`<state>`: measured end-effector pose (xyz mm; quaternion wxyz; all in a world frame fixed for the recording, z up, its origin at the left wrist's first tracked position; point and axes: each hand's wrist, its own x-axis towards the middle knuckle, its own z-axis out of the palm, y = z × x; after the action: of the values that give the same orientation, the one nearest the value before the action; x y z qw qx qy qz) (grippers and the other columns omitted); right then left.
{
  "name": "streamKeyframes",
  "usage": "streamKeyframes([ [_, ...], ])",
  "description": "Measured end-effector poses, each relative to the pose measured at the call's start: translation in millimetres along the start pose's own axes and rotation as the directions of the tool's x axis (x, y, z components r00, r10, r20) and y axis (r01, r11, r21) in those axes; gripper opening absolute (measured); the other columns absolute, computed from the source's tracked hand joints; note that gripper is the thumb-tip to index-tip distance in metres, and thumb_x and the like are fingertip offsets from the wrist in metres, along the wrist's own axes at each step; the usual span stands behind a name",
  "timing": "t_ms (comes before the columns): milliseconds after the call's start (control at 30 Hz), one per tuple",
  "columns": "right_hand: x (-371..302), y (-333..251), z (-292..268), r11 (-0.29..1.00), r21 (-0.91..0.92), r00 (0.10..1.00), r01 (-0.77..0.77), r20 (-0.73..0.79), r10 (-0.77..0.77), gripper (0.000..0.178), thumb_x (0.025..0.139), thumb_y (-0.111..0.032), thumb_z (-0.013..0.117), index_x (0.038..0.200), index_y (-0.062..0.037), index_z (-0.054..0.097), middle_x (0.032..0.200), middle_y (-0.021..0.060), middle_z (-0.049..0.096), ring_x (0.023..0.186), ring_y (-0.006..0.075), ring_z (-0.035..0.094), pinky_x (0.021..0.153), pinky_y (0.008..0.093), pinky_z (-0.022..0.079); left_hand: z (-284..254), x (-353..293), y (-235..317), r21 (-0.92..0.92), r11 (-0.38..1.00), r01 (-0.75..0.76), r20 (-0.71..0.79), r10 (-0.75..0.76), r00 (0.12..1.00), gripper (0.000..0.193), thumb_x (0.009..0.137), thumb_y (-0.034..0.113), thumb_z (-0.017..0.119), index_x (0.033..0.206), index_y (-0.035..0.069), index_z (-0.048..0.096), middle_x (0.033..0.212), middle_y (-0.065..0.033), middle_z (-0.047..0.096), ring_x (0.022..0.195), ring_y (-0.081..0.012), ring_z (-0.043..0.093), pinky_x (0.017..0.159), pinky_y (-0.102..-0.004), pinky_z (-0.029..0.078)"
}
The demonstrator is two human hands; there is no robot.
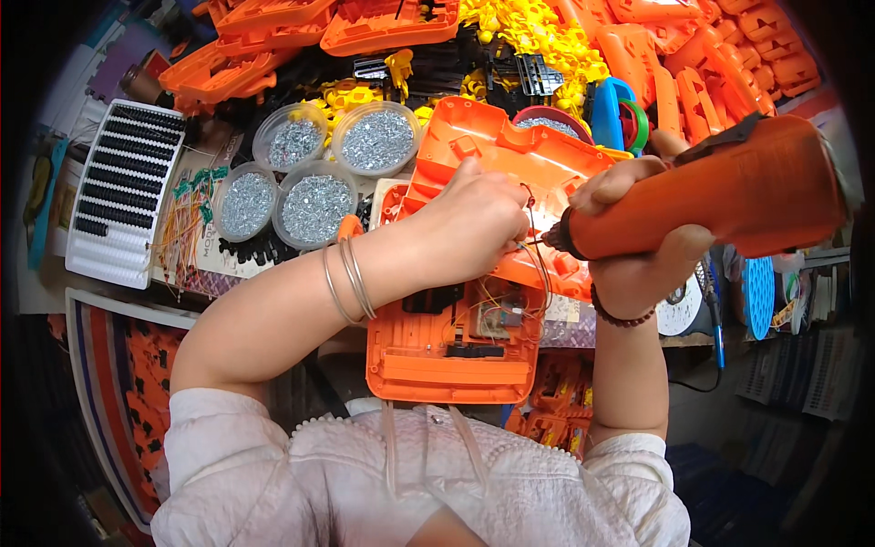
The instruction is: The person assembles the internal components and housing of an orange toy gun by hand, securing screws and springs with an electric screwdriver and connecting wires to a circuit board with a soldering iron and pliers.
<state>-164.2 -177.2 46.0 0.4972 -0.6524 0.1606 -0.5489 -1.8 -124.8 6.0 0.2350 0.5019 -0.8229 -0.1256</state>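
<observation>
My right hand (643,273) is wrapped round an orange electric screwdriver (720,196), whose dark tip points left. Close to that tip, the fingers of my left hand (478,219) are closed in a pinch; what they hold is hidden. Both hands are over an upper orange plastic housing half (460,146), tilted up and brightly lit beside the tip. Below it, nearer my body, is a second orange housing half (456,369) with black parts and thin wires inside. Loose wires (540,264) run between the two halves.
Several clear tubs of small metal screws (378,139) stand left of the housing. Farther left are green-tipped wires (187,210) and a white rack of black and white pieces (128,191). Yellow parts (529,32) and orange shells (264,18) pile behind. A blue-handled tool (718,342) hangs at right.
</observation>
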Motion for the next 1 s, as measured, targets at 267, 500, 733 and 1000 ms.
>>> streamKeyframes([
  [267, 3, 3, 7, 0.999, 0.036, 0.997, 0.011, 0.078, -0.014, 0.084, 0.082, -0.068, 0.054, 0.128, 0.0003, 0.038, 0.074, 0.0081, 0.058, 0.061, 0.0169, 0.055, 0.056, 0.0305, 0.047, -8, -2, 3, 0.081, 0.997, 0.009, 0.048, -0.013, 0.999, 0.005, 0.074, 0.006, 0.067, 0.079, 0.007, 0.067, 0.081, -0.0053, 0.06, 0.088, -0.025, 0.056, 0.08, -0.0402, 0.035],
  [500, 4, -51, 17, 0.973, 0.228, 0.999, -0.044, 0.034, 0.037, 0.092, 0.078, -0.066, 0.062, 0.137, -0.0013, 0.035, 0.078, 0.007, 0.058, 0.07, 0.0205, 0.058, 0.061, 0.0371, 0.05, -28, -38, 12, -0.059, 0.992, 0.109, -0.204, -0.119, 0.972, 0.011, 0.079, 0.004, 0.064, 0.089, 0.003, 0.059, 0.093, -0.0111, 0.058, 0.092, -0.0293, 0.054, 0.083, -0.0397, 0.041],
  [733, 4, 15, 26, 0.986, 0.095, 0.989, 0.139, 0.042, -0.144, 0.084, 0.087, -0.057, 0.056, 0.133, 0.0076, 0.028, 0.077, 0.0112, 0.06, 0.064, 0.0172, 0.055, 0.058, 0.0307, 0.047, -16, -45, 15, -0.106, 0.987, 0.123, -0.225, -0.144, 0.964, 0.014, 0.078, 0.003, 0.066, 0.09, 0.0, 0.061, 0.098, -0.0099, 0.057, 0.094, -0.029, 0.054, 0.086, -0.0378, 0.043],
  [1000, 3, -25, 31, 0.921, 0.373, 0.98, 0.112, 0.113, -0.164, 0.099, 0.08, -0.077, 0.046, 0.14, -0.0008, 0.028, 0.084, 0.0089, 0.059, 0.064, 0.02, 0.057, 0.064, 0.0365, 0.051, -15, -46, 21, -0.039, 0.997, 0.066, -0.298, -0.075, 0.952, 0.01, 0.076, 0.012, 0.071, 0.078, 0.006, 0.063, 0.08, -0.0052, 0.057, 0.083, -0.0254, 0.054, 0.08, -0.0385, 0.04],
])
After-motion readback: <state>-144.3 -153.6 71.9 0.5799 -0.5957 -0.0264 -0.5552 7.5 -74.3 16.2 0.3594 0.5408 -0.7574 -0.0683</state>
